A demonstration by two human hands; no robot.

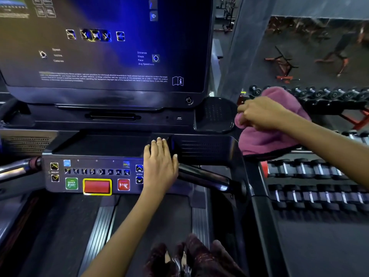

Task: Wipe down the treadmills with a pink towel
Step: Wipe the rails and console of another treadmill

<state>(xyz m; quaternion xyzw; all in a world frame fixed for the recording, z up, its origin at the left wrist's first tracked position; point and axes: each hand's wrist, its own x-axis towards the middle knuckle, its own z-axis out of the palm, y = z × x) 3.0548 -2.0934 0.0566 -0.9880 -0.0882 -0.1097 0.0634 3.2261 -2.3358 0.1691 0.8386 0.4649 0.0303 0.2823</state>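
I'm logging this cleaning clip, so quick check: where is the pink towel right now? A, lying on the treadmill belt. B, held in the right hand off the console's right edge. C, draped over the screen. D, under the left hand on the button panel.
B: the right hand grips the pink towel beside the console's right edge, while the left hand rests flat on the console, holding nothing.

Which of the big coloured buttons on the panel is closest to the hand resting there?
The red STOP button: it sits just beside the left hand, unlike the green one.

Big screen walls off the space above my console tray. Tray itself lies open left of my left hand; dumbbell rack crowds the right.
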